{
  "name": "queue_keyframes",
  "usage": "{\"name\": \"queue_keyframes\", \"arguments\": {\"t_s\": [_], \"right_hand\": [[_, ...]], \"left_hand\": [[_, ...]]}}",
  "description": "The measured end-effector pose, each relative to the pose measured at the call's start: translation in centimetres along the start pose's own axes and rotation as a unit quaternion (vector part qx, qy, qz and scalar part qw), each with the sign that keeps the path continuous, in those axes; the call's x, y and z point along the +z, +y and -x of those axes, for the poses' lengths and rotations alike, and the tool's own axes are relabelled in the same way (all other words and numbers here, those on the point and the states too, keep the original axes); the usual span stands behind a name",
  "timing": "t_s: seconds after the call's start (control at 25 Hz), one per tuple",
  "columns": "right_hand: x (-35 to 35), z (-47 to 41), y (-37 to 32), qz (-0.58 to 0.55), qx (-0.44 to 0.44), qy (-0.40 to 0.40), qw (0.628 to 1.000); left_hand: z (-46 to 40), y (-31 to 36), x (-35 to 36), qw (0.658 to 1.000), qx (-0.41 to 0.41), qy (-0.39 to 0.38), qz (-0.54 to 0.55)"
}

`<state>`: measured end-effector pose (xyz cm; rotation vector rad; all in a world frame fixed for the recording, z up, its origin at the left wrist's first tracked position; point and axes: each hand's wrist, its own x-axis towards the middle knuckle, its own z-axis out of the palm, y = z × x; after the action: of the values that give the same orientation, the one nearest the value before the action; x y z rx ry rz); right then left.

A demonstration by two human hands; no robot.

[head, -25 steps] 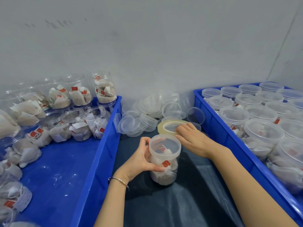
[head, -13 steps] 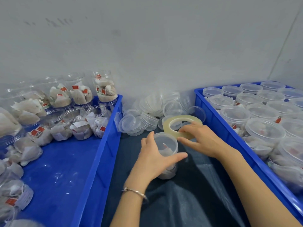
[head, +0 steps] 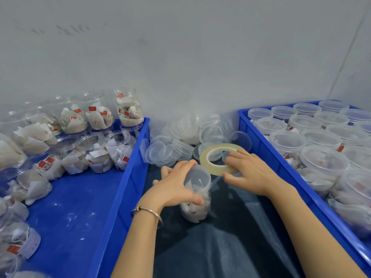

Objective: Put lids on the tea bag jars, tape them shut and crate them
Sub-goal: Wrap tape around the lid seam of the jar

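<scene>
The left hand grips the lidded jar, tilted on the dark counter; the right hand pinches the tape roll. The thin strip may twist or miss the lid seam.

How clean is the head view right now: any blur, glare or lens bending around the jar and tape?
Head view: light is soft and even, with no harsh glare. The clear lidded tea bag jar in the left hand is slightly smeared. The yellowish ring-shaped tape roll in the right hand reads fairly sharp. The wide-angle lens bows the blue plastic crate rims.
</scene>
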<state>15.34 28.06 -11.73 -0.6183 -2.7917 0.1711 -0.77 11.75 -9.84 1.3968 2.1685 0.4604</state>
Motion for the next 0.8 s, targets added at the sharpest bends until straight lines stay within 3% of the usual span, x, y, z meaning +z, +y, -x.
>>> {"name": "queue_keyframes", "arguments": {"t_s": [0.16,0.32,0.44,0.56,0.8], "right_hand": [[0.9,-0.7,-1.0,0.021,0.010,-0.008,1.000],[1.1,-0.7,-1.2,0.062,0.024,-0.030,0.997],[1.3,-0.6,-1.7,0.050,0.034,-0.039,0.997],[1.4,-0.5,-1.9,0.057,0.038,-0.033,0.997],[1.6,-0.2,-2.4,0.054,0.067,-0.025,0.996]], "left_hand": [[-0.6,2.1,0.0,0.987,-0.057,-0.014,-0.152],[-1.3,3.6,1.9,0.991,-0.070,0.019,-0.116],[-1.6,3.1,3.5,0.985,-0.063,0.153,-0.039],[-1.9,2.9,5.1,0.950,-0.058,0.303,-0.048],[-2.5,2.7,6.3,0.912,-0.044,0.402,-0.064]]}}
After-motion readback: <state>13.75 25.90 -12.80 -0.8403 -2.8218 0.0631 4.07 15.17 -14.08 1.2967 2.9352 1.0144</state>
